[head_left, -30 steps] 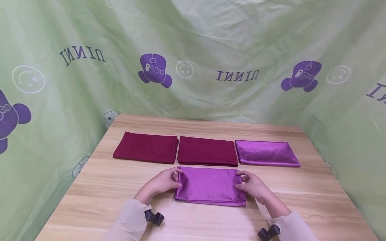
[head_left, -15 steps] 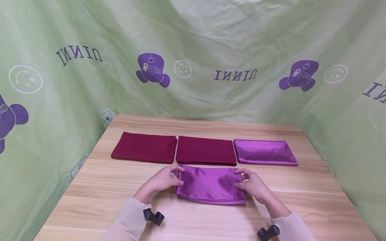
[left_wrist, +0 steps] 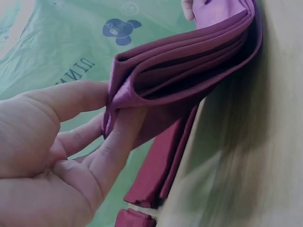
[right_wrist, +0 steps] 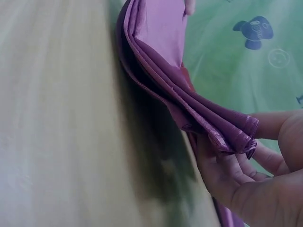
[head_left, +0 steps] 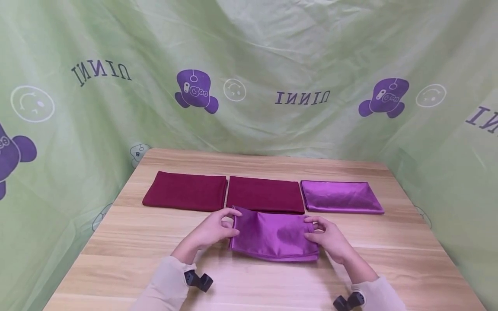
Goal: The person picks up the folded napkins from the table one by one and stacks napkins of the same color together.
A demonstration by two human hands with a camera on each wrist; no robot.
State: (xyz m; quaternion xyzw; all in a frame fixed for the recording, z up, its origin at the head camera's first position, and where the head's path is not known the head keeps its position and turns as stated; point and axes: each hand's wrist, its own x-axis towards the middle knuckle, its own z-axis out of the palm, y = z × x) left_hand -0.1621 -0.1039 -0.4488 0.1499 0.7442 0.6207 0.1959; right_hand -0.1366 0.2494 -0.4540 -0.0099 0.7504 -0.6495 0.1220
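Note:
A folded shiny purple cloth (head_left: 276, 235) is held at both ends near the middle of the wooden table. My left hand (head_left: 214, 229) pinches its left end; the left wrist view shows the thumb and fingers gripping the stacked layers (left_wrist: 189, 61). At the right end, my right hand (head_left: 328, 239) pinches the cloth between thumb and fingers, its layered edges (right_wrist: 203, 113) bunched in the right wrist view. Both ends are lifted, and the middle sags with creases. Its far left corner overlaps the front edge of the middle dark red cloth (head_left: 266, 194) in the head view.
Behind lie a dark red folded cloth (head_left: 184, 190) at left and another shiny purple one (head_left: 342, 196) at right, in a row with the middle one. The wooden table (head_left: 116, 259) backs onto a green printed curtain (head_left: 249, 52).
The purple cloth has been raised off the table, its left end higher and shifted slightly away and to the right. It was flat and now bends. Both hands keep their grip.

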